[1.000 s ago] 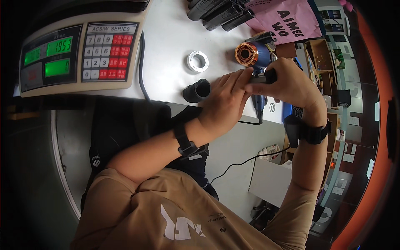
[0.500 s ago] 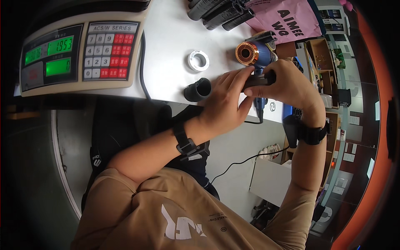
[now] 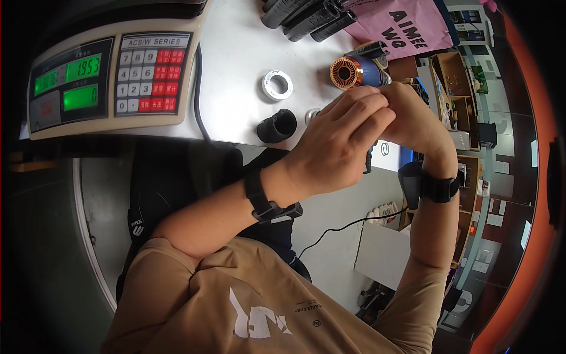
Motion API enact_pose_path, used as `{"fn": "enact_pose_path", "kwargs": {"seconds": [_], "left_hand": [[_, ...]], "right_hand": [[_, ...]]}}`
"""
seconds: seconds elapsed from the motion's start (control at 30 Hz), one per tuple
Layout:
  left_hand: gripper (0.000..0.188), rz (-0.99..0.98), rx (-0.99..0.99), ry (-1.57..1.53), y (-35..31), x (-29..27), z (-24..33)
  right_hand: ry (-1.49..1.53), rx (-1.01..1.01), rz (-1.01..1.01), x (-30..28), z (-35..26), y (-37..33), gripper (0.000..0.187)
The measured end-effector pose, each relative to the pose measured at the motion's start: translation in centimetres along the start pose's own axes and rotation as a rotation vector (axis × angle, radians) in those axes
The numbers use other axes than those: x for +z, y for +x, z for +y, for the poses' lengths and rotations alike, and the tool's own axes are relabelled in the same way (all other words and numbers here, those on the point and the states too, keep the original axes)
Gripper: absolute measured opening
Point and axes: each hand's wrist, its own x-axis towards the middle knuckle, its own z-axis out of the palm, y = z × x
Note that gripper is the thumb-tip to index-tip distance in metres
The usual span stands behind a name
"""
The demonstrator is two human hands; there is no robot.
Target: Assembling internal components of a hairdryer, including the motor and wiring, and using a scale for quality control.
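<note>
My left hand (image 3: 342,138) and my right hand (image 3: 415,115) meet over the table's front part, fingers bent and pressed together. Whatever lies between them is hidden behind the left hand's fingers and knuckles. Just beyond them rests a blue hair dryer (image 3: 370,72) with a copper-coloured round grille; its handle is mostly covered by my hands. Left of my left hand a short black tube (image 3: 276,126) stands near the table edge, with a white ring (image 3: 268,88) lying behind it. A small silvery round piece (image 3: 311,115) peeks out beside my left hand.
A scale (image 3: 152,76) with a keypad and green displays fills the left of the white table (image 3: 233,65), its black cable (image 3: 198,100) alongside. Several black tubes (image 3: 312,20) lie at the back, next to a pink bag (image 3: 401,29). Shelves (image 3: 457,82) stand at the right.
My left hand has curled its fingers and come against my right hand. The dark piece seen in my right hand before is now hidden. The silvery piece has come into sight.
</note>
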Motion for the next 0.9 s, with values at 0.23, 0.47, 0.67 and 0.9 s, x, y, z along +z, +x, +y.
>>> {"fn": "enact_pose_path", "kwargs": {"seconds": [0.23,0.47,0.67,0.9], "left_hand": [[0.055,-0.003,0.001,0.055,0.3,0.2,0.3],[0.053,-0.017,0.022,0.104,0.8,-0.4,0.2],[0.053,-0.018,0.047,0.129,0.6,-0.4,0.0],[0.051,0.018,-0.158,0.051,-0.9,0.2,0.6]], "right_hand": [[-0.006,0.005,0.086,0.5,-0.1,-0.4,0.037],[0.351,0.035,0.155,-0.2,-1.5,-2.0,0.037],[0.160,0.113,0.071,-2.1,-2.8,-2.1,0.037],[0.292,0.208,0.095,-1.8,-2.8,-2.3,0.037]]}}
